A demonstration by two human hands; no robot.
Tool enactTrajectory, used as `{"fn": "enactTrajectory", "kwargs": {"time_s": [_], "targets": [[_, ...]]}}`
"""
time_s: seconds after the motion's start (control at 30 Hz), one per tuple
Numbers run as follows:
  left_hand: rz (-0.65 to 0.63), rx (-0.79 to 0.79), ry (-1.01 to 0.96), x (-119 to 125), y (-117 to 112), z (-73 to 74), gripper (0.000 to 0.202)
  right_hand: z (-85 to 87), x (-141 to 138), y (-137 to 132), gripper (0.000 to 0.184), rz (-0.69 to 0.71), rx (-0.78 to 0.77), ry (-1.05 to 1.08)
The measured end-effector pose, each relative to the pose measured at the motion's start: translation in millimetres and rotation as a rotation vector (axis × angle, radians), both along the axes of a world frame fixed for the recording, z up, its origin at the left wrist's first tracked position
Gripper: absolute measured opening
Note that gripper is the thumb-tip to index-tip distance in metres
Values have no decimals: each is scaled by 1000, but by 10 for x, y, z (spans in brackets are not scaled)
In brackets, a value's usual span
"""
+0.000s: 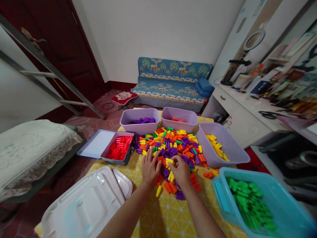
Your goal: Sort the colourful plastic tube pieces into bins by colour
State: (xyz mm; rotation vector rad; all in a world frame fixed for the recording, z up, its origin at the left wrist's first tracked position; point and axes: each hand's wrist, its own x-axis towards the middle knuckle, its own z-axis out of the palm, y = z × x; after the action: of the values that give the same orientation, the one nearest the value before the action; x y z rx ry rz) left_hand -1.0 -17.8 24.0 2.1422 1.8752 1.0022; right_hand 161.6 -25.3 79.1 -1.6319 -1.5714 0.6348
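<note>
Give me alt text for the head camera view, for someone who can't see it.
A person's left hand and right hand reach into a mixed pile of small colourful pieces on a yellow patterned tablecloth. Around it, three lilac bins hold purple pieces, orange pieces and yellow pieces, a turquoise bin green pieces, and an open box red pieces.

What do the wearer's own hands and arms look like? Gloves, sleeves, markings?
Left hand and right hand are both bare, no gloves. No sleeves show: both forearms are uncovered down to the picture's bottom edge. No watch, bracelet or cable shows at either wrist. Rings or small markings: too small to tell.
</note>
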Motion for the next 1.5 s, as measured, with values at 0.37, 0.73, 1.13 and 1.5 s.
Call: {"fn": "enactTrajectory", "kwargs": {"time_s": [0.37,0.73,1.13,1.5], "targets": [[-3,-11,-29,-3,2,-25,46,435,990,453,27,-687,398,1215],[3,-18,-4,1,-15,-7,44,449,1083,390,27,-694,360,1301],[21,6,35,1,-17,-16,43,-242,535,62,45,-166,81,14],[24,11,50,3,-7,-37,43,-219,296,6,34,-124,143,-32]]}}
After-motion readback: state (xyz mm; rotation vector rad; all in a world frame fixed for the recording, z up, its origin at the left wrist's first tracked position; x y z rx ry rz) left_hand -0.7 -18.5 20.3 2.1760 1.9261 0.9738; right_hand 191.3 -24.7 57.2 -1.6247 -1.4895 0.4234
